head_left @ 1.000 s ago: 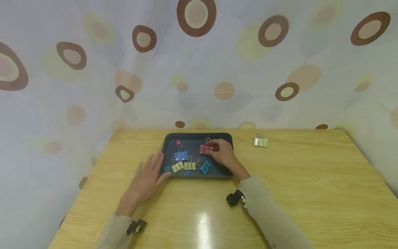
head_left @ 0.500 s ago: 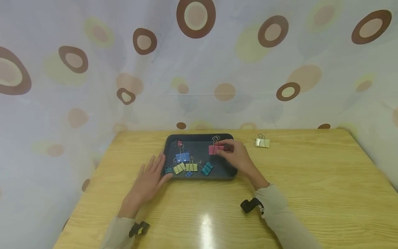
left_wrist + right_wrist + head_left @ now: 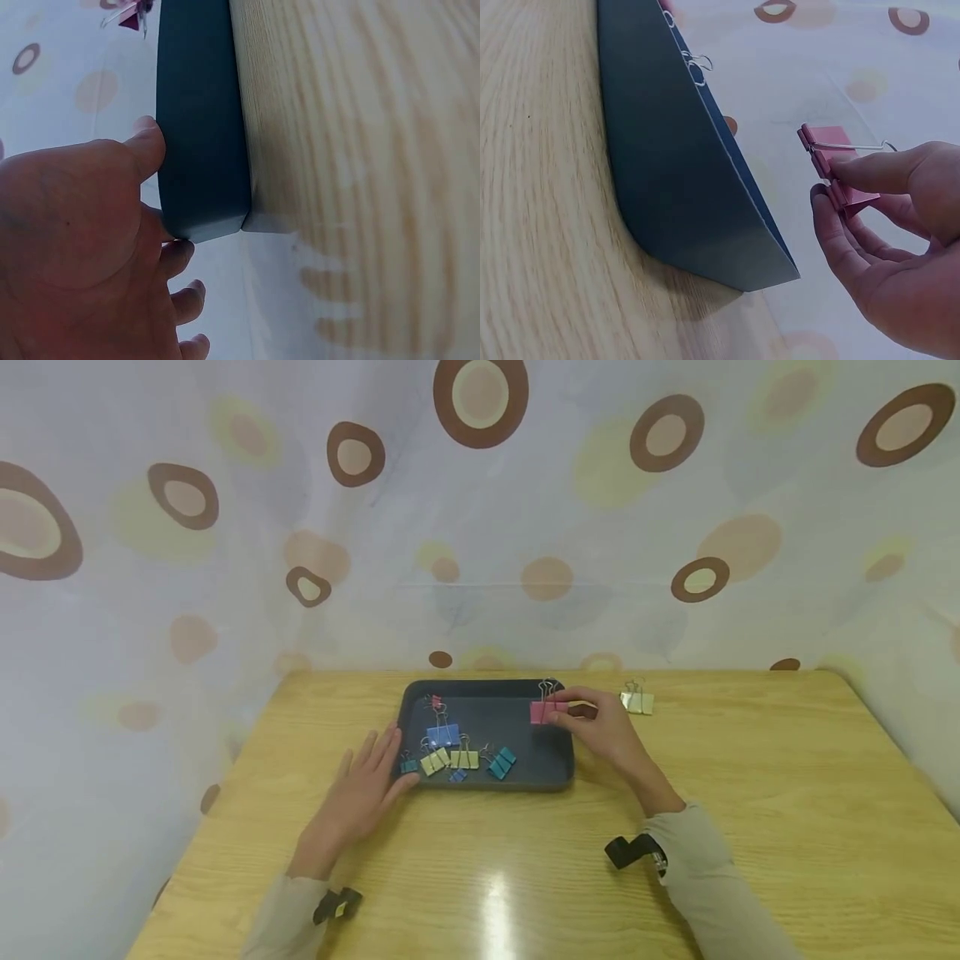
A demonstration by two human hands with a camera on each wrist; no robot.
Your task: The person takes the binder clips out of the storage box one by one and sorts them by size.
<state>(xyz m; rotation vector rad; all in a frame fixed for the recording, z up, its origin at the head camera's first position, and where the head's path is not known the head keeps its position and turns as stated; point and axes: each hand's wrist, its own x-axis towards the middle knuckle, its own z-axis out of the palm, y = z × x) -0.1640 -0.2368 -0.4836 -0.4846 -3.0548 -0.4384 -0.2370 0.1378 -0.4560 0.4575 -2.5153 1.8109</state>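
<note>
The right hand [image 3: 611, 727], just right of the frame's centre, pinches the pink binder clip [image 3: 542, 713] between thumb and fingers by the right side of its body, wire handles upward, over the right end of the dark tray [image 3: 487, 787]. That one-sided hold might let the clip pivot or slip if the thumb eases; carried low, it could catch the right rim. The left hand [image 3: 356, 785], left of centre, lies with fingers extended and apart, thumb at the tray's near left corner; a harder push there could slide the tray and jostle its clips. Lower in the tray, the blue clip [image 3: 442, 735] and two pale yellow clips [image 3: 449, 760] crowd together, so their handles could snag one another if one were lifted. Beyond the right hand, the pale clip [image 3: 637, 702] on the table [image 3: 750, 793] could be knocked by a wide swing. The right fingers cover part of the pink clip in the head view; the right wrist view hides most tray contents behind the wall. In the left wrist view, a pinkish clip is cut off at upper left, and I cannot tell which one.
</note>
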